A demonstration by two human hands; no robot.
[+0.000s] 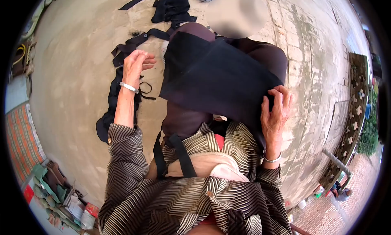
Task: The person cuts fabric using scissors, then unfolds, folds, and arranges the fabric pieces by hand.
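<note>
A piece of black cloth (220,72) lies spread over my dark-trousered lap, covering both thighs. At its right edge my right hand (277,109) has its fingers curled, with thumb and fingertips on the fabric. My left hand (137,68) is raised to the left of the cloth, apart from it. Its fingers are bent a little and spread, and I see nothing in them. Under that forearm, black cloth strips (116,96) lie along the ground. A black strap (182,155) hangs over my striped shirt at the waist.
More black fabric pieces (173,7) lie on the concrete ground ahead. A blurred pale oval (237,14) covers the area beyond my knees. A striped cloth (24,141) and piled items (61,194) are at left. At right stand a low patterned wall (352,125) and a distant person (344,193).
</note>
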